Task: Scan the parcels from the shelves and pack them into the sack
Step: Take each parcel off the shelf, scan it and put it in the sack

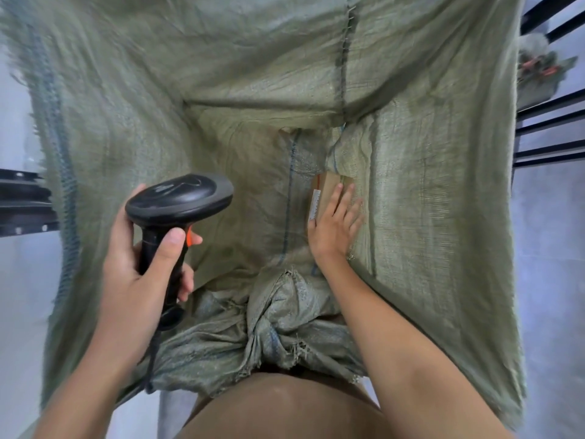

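Observation:
A large green woven sack (126,128) hangs open below me and fills most of the view. Deep inside, a brown cardboard parcel (326,188) with a white label strip lies against the sack's right wall. My right hand (335,221) reaches down into the sack, its straight fingers resting flat on the parcel. My left hand (139,258) grips the handle of a black barcode scanner (179,201) with an orange trigger, held above the sack's left side. A fold of sack cloth hides the parcel's far end.
The sack's near rim is bunched into a knot (278,318) just in front of my body. Black metal shelf rails (550,128) stand at the right, a dark bracket (22,204) at the left. A second green sack (538,68) sits behind the rails.

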Demonstrator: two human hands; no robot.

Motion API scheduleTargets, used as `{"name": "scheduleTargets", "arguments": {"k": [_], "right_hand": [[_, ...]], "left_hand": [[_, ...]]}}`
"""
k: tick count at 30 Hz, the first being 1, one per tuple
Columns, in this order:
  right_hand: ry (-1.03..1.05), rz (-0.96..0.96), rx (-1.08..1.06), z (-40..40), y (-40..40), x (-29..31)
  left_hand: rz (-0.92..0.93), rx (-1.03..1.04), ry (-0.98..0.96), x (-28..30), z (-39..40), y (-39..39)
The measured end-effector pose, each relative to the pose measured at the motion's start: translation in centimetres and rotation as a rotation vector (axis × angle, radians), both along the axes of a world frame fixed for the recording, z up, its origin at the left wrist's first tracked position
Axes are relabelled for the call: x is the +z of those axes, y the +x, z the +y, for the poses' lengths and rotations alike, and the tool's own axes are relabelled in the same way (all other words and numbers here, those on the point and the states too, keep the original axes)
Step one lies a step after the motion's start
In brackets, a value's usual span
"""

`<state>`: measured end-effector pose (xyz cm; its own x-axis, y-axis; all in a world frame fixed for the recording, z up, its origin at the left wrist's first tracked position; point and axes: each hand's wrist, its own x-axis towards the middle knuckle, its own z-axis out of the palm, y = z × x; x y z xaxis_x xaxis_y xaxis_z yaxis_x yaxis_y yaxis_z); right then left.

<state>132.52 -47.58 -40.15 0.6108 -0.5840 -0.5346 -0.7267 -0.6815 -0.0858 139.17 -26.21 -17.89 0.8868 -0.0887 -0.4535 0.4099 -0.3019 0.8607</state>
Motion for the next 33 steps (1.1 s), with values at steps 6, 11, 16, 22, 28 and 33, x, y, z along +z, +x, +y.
{"name": "scheduleTargets", "arguments": {"k": [6,11,16,22,28,33], "right_hand": [[0.159,-0.090,-0.136,0.0,0.0,0.1],[0.292,-0.235,-0.081,-0.2,0.0,0.6],[0.531,-0.005,0.566,1.7,-1.1,1.3],[0.678,0.209,0.543,2.2,-1.2,0.0],[0.670,0.169,0.413,2.1,-0.5,-0.2],[0.648,0.093,0.397,2.4,1.3,1.4]], "left_hand": [[-0.003,0.008,-0.034,0.1,0.1,0.1],[0.014,0.014,-0.030,0.0,0.3,0.2],[0.026,0.014,-0.020,0.0,0.3,0.1],[0.031,0.013,-0.017,-0.2,0.3,0.3],[0.030,0.043,-0.020,-0.3,0.5,0.5],[0.029,0.095,-0.031,0.2,1.0,0.4]]}}
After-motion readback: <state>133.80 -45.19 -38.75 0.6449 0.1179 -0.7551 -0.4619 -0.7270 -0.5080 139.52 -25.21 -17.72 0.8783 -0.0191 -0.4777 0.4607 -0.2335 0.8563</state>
